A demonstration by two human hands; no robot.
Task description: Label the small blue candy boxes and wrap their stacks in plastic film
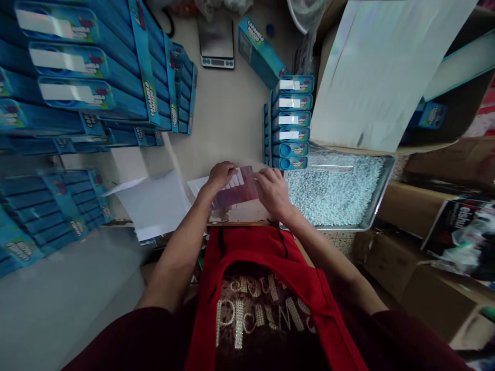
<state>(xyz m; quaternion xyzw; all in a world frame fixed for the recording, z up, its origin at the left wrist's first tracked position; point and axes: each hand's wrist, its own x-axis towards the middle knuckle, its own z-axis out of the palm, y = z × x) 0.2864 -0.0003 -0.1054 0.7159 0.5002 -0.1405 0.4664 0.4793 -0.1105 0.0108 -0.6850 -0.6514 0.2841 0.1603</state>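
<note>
A purple sheet with white rectangular labels lies at the front edge of the table, between my hands. My left hand is closed at its upper left, fingertips pinched near the white labels. At the sheet's right end my right hand has its fingers bent together at the edge, near a label. A white paper lies partly under my left wrist. Just beyond my right hand stands a stack of blue boxes; several carry white labels on their ends, and the nearest ones show none.
Tall stacks of blue boxes fill the left. A scale and a lying blue box are at the back. Right of my hand is a metal tray of pale pellets, below an open cardboard box. White sheets overhang the left edge.
</note>
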